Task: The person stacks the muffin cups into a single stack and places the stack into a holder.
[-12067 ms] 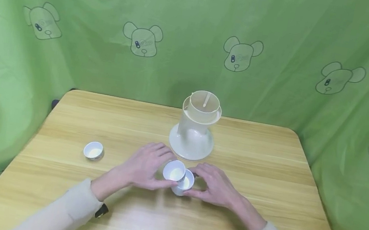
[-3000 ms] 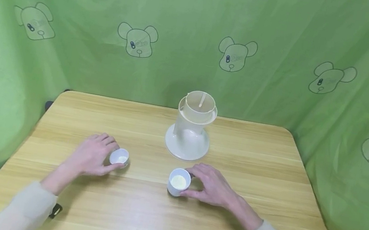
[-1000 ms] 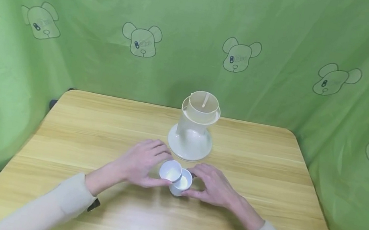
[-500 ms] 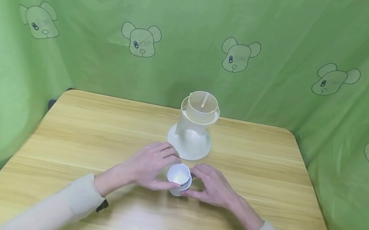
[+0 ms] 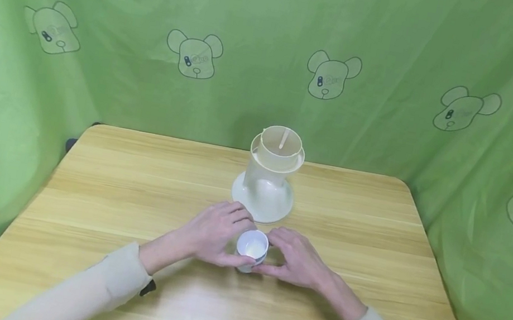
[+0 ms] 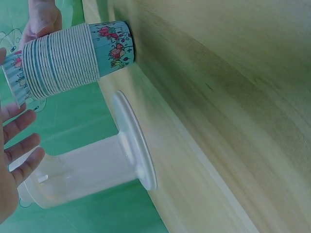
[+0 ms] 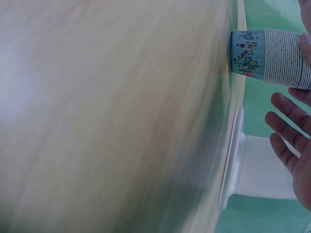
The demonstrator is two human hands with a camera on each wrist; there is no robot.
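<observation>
A tall stack of paper cups [image 6: 63, 60], pale blue with a colourful print, stands upright on the wooden table. My right hand [image 5: 296, 260] holds the stack near its upper end from the right, thumb at the front. A single paper cup [image 5: 252, 244] sits at the top, part of its printed wall showing above the stacked rims in the left wrist view. My left hand [image 5: 218, 236] grips this top cup between thumb and forefinger, the other fingers spread away. From the head view, the top cup hides most of the stack.
Just behind the hands stands a white plastic holder [image 5: 262, 198], with a round base and an upright tube. The wooden table [image 5: 134, 162] ends at a green curtain [image 5: 272, 4] printed with mouse-like heads.
Three seconds ago my left hand held the cup well to the left. It has since brought it rightward over the stack and lowered it into line. My right hand has stayed on the stack.
</observation>
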